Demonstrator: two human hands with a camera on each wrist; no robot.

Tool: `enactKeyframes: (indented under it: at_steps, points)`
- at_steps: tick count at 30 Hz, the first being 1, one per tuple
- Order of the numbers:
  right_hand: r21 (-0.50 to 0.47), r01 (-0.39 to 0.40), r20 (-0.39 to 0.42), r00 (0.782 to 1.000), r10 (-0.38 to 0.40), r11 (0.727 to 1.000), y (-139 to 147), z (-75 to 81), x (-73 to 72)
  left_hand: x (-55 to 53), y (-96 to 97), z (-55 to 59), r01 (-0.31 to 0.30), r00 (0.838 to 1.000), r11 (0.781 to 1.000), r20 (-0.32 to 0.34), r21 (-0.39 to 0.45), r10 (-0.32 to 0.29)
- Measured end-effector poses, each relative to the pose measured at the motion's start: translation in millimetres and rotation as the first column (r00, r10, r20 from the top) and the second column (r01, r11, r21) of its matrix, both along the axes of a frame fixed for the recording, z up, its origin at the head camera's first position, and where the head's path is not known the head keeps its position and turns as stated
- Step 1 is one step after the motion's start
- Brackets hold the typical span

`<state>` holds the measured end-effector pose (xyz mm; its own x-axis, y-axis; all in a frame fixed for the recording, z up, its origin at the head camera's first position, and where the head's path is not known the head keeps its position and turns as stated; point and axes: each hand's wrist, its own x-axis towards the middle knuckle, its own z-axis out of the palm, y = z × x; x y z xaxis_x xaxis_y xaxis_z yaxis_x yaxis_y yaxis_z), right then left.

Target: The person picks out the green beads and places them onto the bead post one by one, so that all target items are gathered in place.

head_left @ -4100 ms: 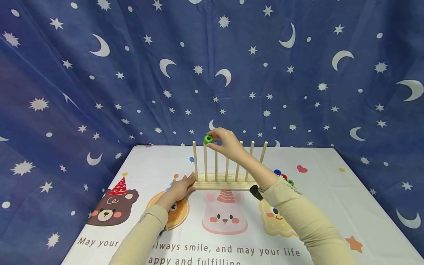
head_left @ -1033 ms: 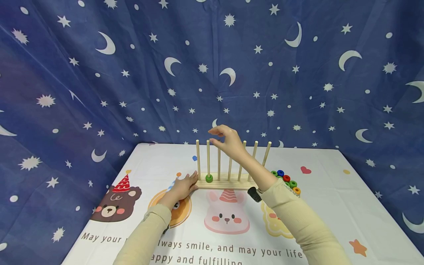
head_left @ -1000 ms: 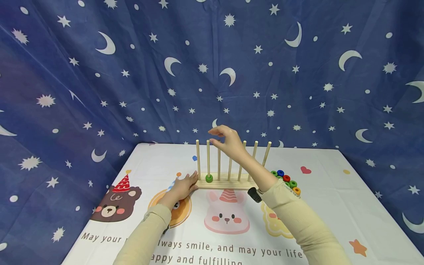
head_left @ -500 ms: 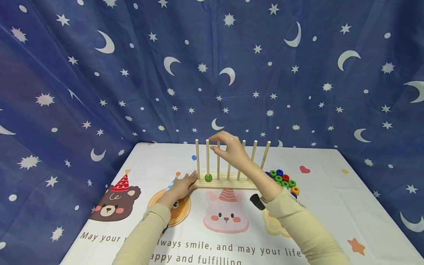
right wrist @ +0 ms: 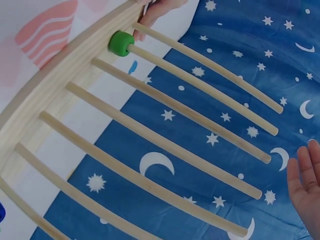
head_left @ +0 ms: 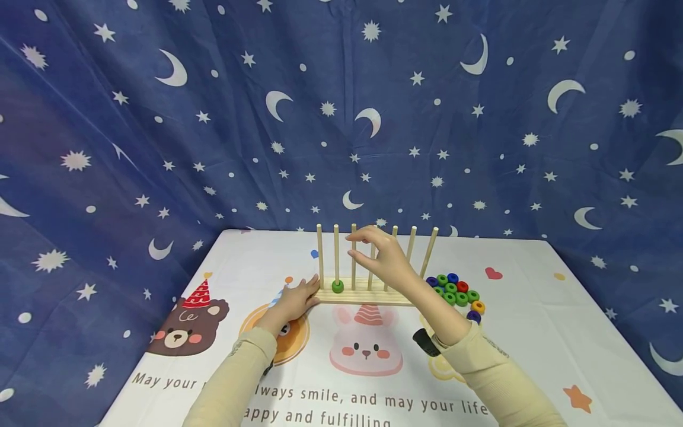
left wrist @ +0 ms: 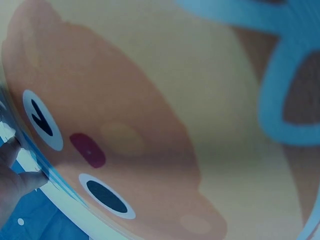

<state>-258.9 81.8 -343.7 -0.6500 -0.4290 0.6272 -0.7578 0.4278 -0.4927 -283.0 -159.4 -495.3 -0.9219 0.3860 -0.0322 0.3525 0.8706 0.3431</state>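
A wooden peg rack [head_left: 368, 296] with a row of upright dowels stands on the table. One green bead [head_left: 338, 287] sits at the foot of the second dowel from the left; the right wrist view shows this green bead [right wrist: 121, 43] around its dowel too. My left hand [head_left: 292, 301] rests at the left end of the rack's base, fingers touching it. My right hand [head_left: 383, 254] is raised in front of the middle dowels, thumb and fingers apart with nothing between them. In the right wrist view, my right hand [right wrist: 306, 187] appears beside the dowel tips.
Right of the rack lies a cluster of loose beads: several green beads [head_left: 461, 299], blue ones [head_left: 452, 277], a red bead [head_left: 462, 287] and a yellow bead [head_left: 478, 307]. A printed white cloth [head_left: 523, 332] covers the table. A blue starry curtain [head_left: 299, 118] hangs behind.
The green bead, earlier pinched at the second dowel's top, has come down to its foot. My right hand let go, then moved right and lower. My left hand stays at the base.
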Motion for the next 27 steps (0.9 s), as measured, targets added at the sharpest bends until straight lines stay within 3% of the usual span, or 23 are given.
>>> enactKeyframes:
  at_steps: [17, 27]
  points:
    - [-0.02, 0.018, -0.014, 1.0, -0.018, 1.0, 17.9, -19.7, 18.2, 2.3, 1.3, 2.7, 0.007, 1.0, 1.0, 0.002, 0.008, -0.007]
    - [-0.034, 0.053, 0.081, 0.995, -0.05, 0.998, 27.3, -48.2, 25.9, 3.6, 0.6, 3.3, 0.004, 1.0, 1.0, 0.01, -0.008, -0.004]
